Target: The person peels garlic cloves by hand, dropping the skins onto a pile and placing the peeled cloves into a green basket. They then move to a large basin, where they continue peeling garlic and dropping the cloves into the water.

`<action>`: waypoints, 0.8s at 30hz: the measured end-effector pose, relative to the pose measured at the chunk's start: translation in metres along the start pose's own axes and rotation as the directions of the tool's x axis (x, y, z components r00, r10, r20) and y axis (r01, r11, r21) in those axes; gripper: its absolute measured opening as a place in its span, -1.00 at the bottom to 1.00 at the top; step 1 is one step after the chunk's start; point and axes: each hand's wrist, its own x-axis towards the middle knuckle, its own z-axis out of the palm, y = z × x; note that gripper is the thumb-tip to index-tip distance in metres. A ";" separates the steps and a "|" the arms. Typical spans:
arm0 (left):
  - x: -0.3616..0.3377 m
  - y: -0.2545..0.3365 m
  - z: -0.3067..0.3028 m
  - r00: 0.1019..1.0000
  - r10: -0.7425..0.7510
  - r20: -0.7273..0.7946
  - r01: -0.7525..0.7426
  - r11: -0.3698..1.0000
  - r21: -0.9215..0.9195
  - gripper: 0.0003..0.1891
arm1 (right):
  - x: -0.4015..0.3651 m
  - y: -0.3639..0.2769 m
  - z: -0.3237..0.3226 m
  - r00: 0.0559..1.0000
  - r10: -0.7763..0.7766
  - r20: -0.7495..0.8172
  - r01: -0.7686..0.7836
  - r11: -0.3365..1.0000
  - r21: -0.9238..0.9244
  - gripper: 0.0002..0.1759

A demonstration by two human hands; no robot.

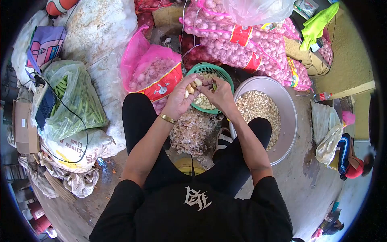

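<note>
Several garlic cloves [189, 90] lie in my left hand [180, 97], whose fingers curl round them above the near left rim of a green plastic colander [227, 75]. My right hand [221, 97] is close beside it with fingers pinched. A small dark, narrow thing shows at these fingers, too small to name. Pale peeled cloves [206, 103] partly fill the colander under both hands. Below it, between my knees, spreads a heap of papery garlic skins [191, 131]. To the right, a large whitish basin [291, 117] holds many loose cloves [258, 105].
An opened pink mesh bag of garlic [151, 72] stands left of the colander. Full garlic sacks [246, 46] are stacked behind. At left are a plastic bag of green pods [74, 94] and a white sack [82, 149]. Another person [352, 161] is at the far right.
</note>
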 end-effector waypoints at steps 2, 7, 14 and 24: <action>0.000 0.001 -0.003 1.000 0.020 0.017 -0.020 1.000 0.016 -0.76 | 0.002 -0.001 0.001 0.999 -0.030 0.017 0.030 0.999 -0.009 -0.68; -0.008 0.005 0.004 1.000 0.002 0.002 -0.002 1.000 0.000 -0.75 | 0.002 -0.008 -0.003 0.999 -0.046 0.021 0.045 0.998 0.031 -0.70; -0.019 0.010 0.011 1.000 -0.002 -0.016 0.004 0.993 0.116 -0.78 | 0.003 -0.001 -0.009 0.992 -0.126 0.000 0.126 0.991 -0.051 -0.74; -0.015 0.002 0.013 0.987 0.141 -0.071 -0.110 0.935 0.338 -0.80 | 0.002 0.008 -0.011 0.998 0.031 0.063 -0.035 0.998 0.050 -0.78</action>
